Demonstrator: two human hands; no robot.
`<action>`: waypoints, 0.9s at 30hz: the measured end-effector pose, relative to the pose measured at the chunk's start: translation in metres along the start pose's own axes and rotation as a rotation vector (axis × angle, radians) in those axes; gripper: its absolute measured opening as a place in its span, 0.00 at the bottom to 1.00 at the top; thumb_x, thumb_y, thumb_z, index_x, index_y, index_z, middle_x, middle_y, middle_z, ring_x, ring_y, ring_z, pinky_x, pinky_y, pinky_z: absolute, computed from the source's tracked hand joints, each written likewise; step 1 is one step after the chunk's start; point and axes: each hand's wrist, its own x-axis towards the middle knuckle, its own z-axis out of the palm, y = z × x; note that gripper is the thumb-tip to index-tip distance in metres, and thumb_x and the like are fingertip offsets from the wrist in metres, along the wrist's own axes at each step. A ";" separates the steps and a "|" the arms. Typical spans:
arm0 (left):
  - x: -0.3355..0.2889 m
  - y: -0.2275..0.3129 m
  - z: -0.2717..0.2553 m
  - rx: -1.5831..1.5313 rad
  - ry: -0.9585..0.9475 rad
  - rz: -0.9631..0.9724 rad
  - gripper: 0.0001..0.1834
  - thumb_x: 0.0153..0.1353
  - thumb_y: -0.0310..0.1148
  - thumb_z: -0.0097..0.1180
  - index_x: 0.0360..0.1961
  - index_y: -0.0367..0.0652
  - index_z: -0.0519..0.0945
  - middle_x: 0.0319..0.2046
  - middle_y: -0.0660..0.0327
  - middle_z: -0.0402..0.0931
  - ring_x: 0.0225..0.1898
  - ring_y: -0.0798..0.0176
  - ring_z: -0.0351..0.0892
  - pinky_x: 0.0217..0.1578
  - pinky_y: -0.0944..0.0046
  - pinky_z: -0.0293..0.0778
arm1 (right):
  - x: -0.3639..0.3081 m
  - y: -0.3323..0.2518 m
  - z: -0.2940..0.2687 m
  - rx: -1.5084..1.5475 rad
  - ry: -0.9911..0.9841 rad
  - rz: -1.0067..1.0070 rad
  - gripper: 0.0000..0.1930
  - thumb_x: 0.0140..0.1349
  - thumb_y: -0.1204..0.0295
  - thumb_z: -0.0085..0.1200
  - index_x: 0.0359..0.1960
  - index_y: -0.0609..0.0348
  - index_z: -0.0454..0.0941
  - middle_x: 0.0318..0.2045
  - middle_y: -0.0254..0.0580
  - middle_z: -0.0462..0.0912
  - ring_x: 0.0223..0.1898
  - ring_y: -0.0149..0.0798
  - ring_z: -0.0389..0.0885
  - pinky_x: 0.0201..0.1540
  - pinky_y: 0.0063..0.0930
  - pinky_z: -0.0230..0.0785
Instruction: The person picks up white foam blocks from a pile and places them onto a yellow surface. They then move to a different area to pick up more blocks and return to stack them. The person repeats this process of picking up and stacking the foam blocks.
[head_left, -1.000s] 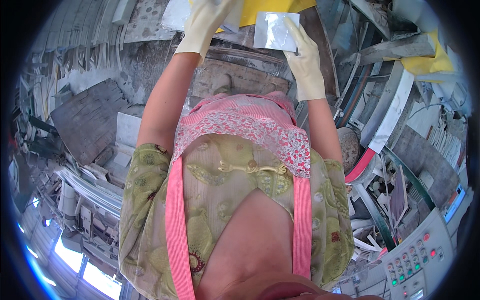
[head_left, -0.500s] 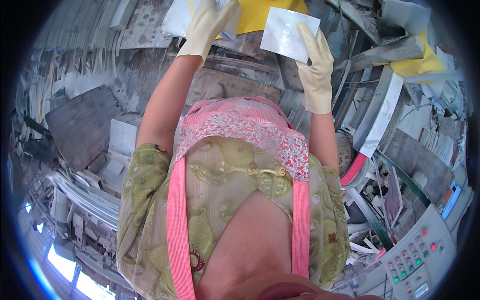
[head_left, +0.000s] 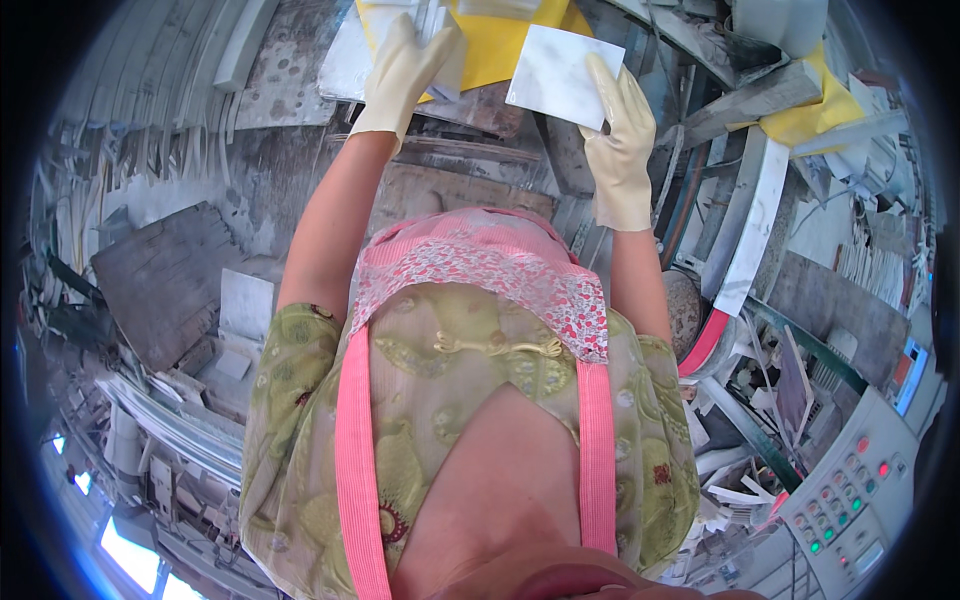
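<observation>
My right hand (head_left: 620, 135), in a cream rubber glove, grips a white square tile (head_left: 560, 75) with faint grey marbling by its right edge. The tile is held up, its broad face toward me. To the left, my left hand (head_left: 405, 80), gloved alike, closes its fingers and thumb around pale tile edges (head_left: 430, 20) at the top of the view. How many pieces it grasps is unclear. White sheets or tiles (head_left: 345, 60) lie beside that hand, and a yellow cloth (head_left: 490, 55) spreads between both hands.
Worn wooden boards (head_left: 450, 190) lie below my hands. A white rail (head_left: 755, 230) and a second yellow cloth (head_left: 815, 100) are at right. A grey panel with coloured buttons (head_left: 850, 490) stands lower right. Dusty boards (head_left: 165, 280) and a white tile (head_left: 247, 303) lean at left.
The view has shifted slightly, showing more of the top. Both hands appear a little lower and further left. The right hand still holds its tile, now tilted slightly differently and showing less glare.
</observation>
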 end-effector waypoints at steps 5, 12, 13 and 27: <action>0.003 0.006 -0.002 0.055 0.007 -0.033 0.38 0.56 0.61 0.58 0.53 0.36 0.75 0.47 0.42 0.82 0.51 0.39 0.82 0.54 0.49 0.73 | 0.007 0.004 -0.002 -0.158 0.003 -0.072 0.37 0.37 0.82 0.65 0.58 0.54 0.80 0.53 0.52 0.82 0.55 0.58 0.80 0.59 0.44 0.74; 0.008 0.002 -0.001 0.121 -0.022 -0.044 0.38 0.55 0.60 0.59 0.54 0.38 0.73 0.47 0.41 0.82 0.52 0.38 0.81 0.53 0.49 0.73 | 0.007 -0.012 -0.012 0.285 -0.042 0.633 0.20 0.58 0.74 0.65 0.53 0.61 0.82 0.33 0.48 0.89 0.31 0.41 0.87 0.39 0.32 0.78; 0.007 0.002 -0.001 0.113 -0.023 -0.045 0.38 0.54 0.60 0.59 0.54 0.37 0.73 0.47 0.41 0.82 0.52 0.38 0.81 0.53 0.49 0.73 | 0.007 -0.015 -0.013 0.521 -0.084 0.940 0.16 0.62 0.72 0.65 0.51 0.63 0.83 0.30 0.47 0.89 0.27 0.38 0.87 0.37 0.29 0.78; 0.009 -0.004 0.001 0.030 -0.009 -0.038 0.37 0.54 0.58 0.60 0.52 0.35 0.74 0.45 0.40 0.83 0.50 0.39 0.82 0.53 0.49 0.73 | 0.014 -0.038 -0.021 0.620 0.071 1.032 0.18 0.69 0.63 0.62 0.46 0.70 0.83 0.21 0.45 0.86 0.23 0.32 0.83 0.31 0.23 0.72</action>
